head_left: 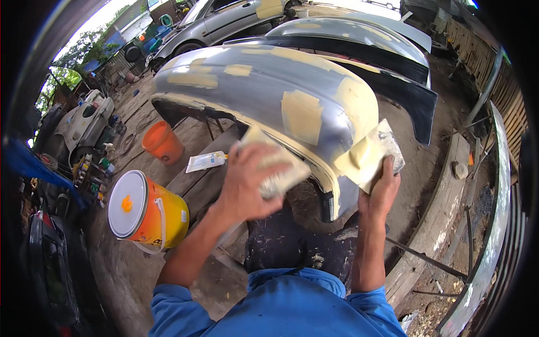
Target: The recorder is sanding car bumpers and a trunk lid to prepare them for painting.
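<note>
My left hand (251, 180) is wrapped round a flat, pale, filler-smeared pad (283, 177), blurred, near the lower edge of a curved grey bumper (236, 90) patched with cream filler. My right hand (380, 185) grips a flat board (365, 157) coated with pale yellow filler, beside the bumper's right end. A white tube (202, 162) with a yellow cap lies on a plank left of my left hand. Whether the pad touches the bumper, I cannot tell.
An orange bucket (164, 146) and a lidded yellow-orange pail (171, 216) stand at left. More panels (398, 106) lie behind the bumper. A silver car (224, 22) is at the back, loose car parts (84, 126) at left. A wooden beam (435, 219) and metal rods (421, 260) run along the right.
</note>
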`<act>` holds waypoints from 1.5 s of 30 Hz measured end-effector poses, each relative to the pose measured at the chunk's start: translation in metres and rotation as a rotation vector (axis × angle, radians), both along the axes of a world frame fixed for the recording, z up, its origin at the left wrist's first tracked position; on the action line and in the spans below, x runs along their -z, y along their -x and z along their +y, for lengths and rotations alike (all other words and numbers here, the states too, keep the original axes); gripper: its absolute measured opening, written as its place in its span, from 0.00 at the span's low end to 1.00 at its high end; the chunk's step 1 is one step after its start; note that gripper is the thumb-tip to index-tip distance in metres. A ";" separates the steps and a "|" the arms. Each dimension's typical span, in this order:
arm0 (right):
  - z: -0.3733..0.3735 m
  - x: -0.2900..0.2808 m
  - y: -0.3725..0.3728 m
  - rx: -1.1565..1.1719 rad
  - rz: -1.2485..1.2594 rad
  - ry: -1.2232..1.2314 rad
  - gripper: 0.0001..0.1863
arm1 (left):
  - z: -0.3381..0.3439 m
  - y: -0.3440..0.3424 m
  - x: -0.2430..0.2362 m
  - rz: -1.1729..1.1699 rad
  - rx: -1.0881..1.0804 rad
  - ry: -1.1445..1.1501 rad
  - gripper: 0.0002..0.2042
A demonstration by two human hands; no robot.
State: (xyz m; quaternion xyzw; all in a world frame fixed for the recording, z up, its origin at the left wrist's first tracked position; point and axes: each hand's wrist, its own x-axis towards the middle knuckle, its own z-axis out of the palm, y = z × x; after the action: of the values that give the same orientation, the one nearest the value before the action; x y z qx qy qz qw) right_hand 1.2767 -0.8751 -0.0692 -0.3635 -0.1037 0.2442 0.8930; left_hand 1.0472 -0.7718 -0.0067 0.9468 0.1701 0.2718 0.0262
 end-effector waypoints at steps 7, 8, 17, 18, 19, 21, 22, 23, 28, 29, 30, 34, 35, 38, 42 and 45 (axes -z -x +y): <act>-0.005 0.005 0.017 -0.123 0.012 0.022 0.18 | 0.110 -0.008 0.026 -0.205 -0.203 -0.172 0.24; -0.006 0.006 0.018 -0.126 0.017 0.025 0.18 | 0.118 -0.011 0.028 -0.203 -0.206 -0.172 0.24; -0.018 0.016 0.013 -0.100 0.026 0.060 0.19 | 0.152 -0.018 0.041 -0.173 -0.176 -0.118 0.22; -0.019 0.017 0.012 -0.101 0.028 0.060 0.19 | 0.153 -0.017 0.043 -0.178 -0.165 -0.083 0.23; -0.020 0.017 0.011 -0.105 0.023 0.065 0.19 | 0.153 -0.015 0.046 -0.176 -0.167 -0.083 0.23; -0.023 0.017 0.010 -0.103 0.016 0.068 0.19 | 0.150 -0.009 0.047 -0.144 -0.167 -0.054 0.23; -0.024 0.017 0.010 -0.101 0.017 0.062 0.19 | 0.150 -0.007 0.046 -0.144 -0.164 -0.055 0.23; -0.024 0.017 0.010 -0.103 0.020 0.056 0.19 | 0.148 -0.004 0.044 -0.115 -0.160 -0.062 0.24; -0.024 0.021 0.012 -0.127 0.031 0.063 0.19 | 0.149 -0.008 0.032 -0.181 -0.134 -0.093 0.24; -0.024 0.021 0.012 -0.129 0.030 0.062 0.18 | 0.149 -0.013 0.030 -0.176 -0.129 -0.109 0.24; -0.024 0.021 0.013 -0.129 0.031 0.062 0.18 | 0.150 -0.015 0.029 -0.171 -0.124 -0.125 0.24; -0.026 0.020 0.014 -0.102 0.053 0.092 0.18 | 0.154 -0.016 0.040 -0.179 -0.132 -0.077 0.23; -0.028 0.021 0.014 -0.093 0.050 0.091 0.18 | 0.151 -0.014 0.042 -0.167 -0.143 -0.066 0.23; -0.028 0.021 0.013 -0.087 0.047 0.065 0.18 | 0.145 -0.010 0.042 -0.130 -0.151 -0.048 0.23; -0.029 0.027 0.012 -0.102 0.041 0.096 0.18 | 0.145 -0.016 0.033 -0.193 -0.130 -0.085 0.22; -0.027 0.024 0.015 -0.092 0.049 0.077 0.18 | 0.151 -0.023 0.032 -0.191 -0.135 -0.079 0.22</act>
State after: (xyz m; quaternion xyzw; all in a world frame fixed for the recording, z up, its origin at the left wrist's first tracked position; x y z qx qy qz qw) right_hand 1.2618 -0.9017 -0.0931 -0.3862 -0.0890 0.2975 0.8686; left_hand 1.0699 -0.6206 -0.0391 0.9033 0.2194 0.3683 -0.0137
